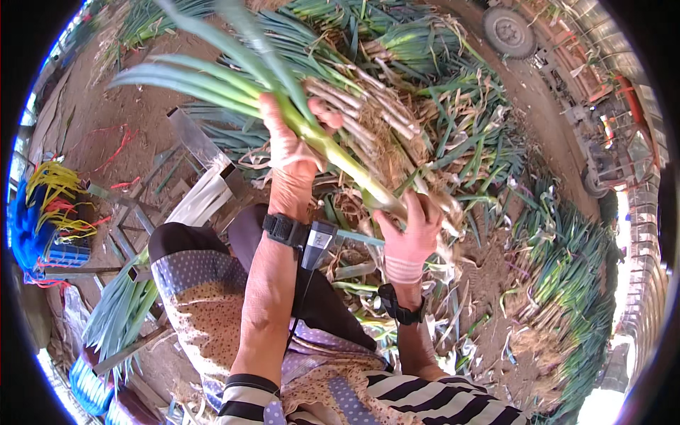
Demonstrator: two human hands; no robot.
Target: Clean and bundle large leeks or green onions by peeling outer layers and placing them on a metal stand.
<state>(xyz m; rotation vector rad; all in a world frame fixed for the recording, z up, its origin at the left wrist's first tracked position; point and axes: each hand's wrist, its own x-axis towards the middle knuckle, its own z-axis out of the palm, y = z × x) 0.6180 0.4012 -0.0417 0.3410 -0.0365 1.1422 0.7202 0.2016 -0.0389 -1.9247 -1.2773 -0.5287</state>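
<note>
A thick green onion (347,159) slants across in front of me, its leaves toward the far left and its pale root end toward the near right. My left hand (289,138) is closed round the stalk where the leaves fan out. At the pale lower end, my right hand (412,237), in a pinkish glove, has its fingers curled on the stalk. Behind both hands lies a pile of untrimmed green onions (368,106) with dry brownish outer skins and roots. The held leaf tips are blurred.
To my left a metal frame (198,145) holds pale stripped stalks (202,198). Green onion leaves (117,319) hang beside my knee. Yellow and red ties (60,195) lie over a blue crate (67,255). More onions (567,283) line the right side, with a wheeled vehicle (510,32) beyond.
</note>
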